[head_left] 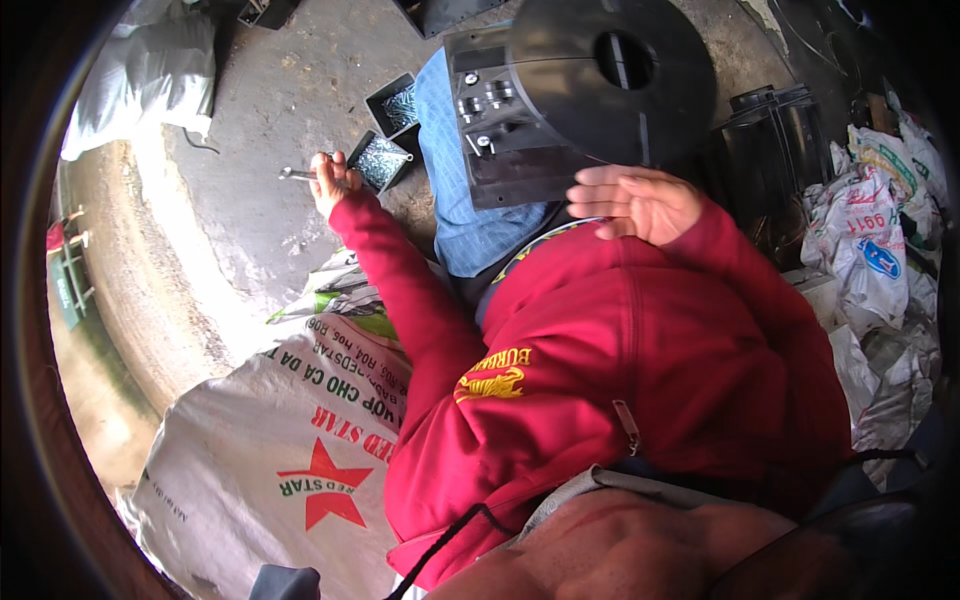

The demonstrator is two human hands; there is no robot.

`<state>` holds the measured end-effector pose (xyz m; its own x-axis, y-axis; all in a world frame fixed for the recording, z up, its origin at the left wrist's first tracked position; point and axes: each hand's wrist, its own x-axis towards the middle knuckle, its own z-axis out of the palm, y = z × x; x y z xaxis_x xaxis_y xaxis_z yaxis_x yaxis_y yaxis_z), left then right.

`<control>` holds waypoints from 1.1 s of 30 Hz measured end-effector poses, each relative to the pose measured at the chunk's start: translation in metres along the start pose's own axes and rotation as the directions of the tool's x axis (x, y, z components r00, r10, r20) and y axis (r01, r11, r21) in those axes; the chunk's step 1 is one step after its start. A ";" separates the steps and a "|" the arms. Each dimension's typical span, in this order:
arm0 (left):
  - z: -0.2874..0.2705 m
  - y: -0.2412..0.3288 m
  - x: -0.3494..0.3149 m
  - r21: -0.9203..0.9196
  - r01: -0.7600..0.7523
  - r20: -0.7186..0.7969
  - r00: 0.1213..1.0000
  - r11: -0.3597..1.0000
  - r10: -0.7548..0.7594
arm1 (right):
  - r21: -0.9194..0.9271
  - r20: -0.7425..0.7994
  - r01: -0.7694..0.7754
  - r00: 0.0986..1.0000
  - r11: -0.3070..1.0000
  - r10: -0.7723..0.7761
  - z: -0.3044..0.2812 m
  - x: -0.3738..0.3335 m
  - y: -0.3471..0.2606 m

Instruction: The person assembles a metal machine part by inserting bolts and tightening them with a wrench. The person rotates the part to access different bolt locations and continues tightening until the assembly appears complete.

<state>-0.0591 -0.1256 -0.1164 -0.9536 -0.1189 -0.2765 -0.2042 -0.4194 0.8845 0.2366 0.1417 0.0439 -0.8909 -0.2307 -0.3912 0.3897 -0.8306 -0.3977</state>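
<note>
Looks partway to us: some small metal fittings (498, 94) sit on the black panel (515, 170), which lies across our lap, round disc (675, 85) at its far right. Can't tell if they're fastened or just resting there. Plenty of loose hardware (381, 162) in the black boxes (374, 103) beside the leg, so probably more fitting and tightening left.

Pose: our left arm reaches out left, left hand (335, 185) just beside the nearer box, fingers curled and pinching a wrench (297, 174). Our right hand (640, 203) is empty near the disc's lower edge, fingers straight, close together, slightly blurred.
</note>
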 end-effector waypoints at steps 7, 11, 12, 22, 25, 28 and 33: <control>0.095 0.085 -0.222 0.262 -0.515 0.924 0.377 0.816 -0.059 | 0.268 0.083 -0.055 0.996 0.962 0.033 0.004 0.013 0.016; 0.129 0.068 -0.261 0.177 -0.784 0.973 0.229 0.594 0.012 | 0.377 0.003 0.025 1.000 0.926 -0.028 -0.014 0.004 0.024; 0.132 0.066 -0.265 0.187 -0.796 0.970 0.242 0.575 0.020 | 0.360 -0.023 0.062 0.998 0.931 -0.058 -0.014 -0.002 0.023; 0.132 0.068 -0.264 0.345 -0.696 0.928 0.353 0.629 -0.119 | 0.236 -0.105 0.196 0.979 0.952 -0.176 -0.021 -0.016 0.021; 0.113 0.078 -0.221 0.318 -0.588 0.770 0.618 0.743 0.159 | 0.198 -0.218 0.287 0.945 0.937 -0.243 -0.037 -0.018 0.011; 0.073 0.096 -0.140 0.476 -0.773 0.831 0.551 0.420 0.073 | 0.251 -0.266 0.373 0.914 0.893 -0.307 -0.062 -0.030 0.001; 0.094 0.075 -0.103 0.244 -0.856 0.956 0.292 0.456 0.037 | 0.177 -0.303 0.456 0.868 0.872 -0.393 -0.084 -0.037 -0.022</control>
<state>0.0033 -0.0600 0.0143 -0.4975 0.8099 0.3107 0.6690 0.1302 0.7318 0.2810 0.2112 -0.0025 -0.8562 0.2796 -0.4344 -0.1080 -0.9192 -0.3788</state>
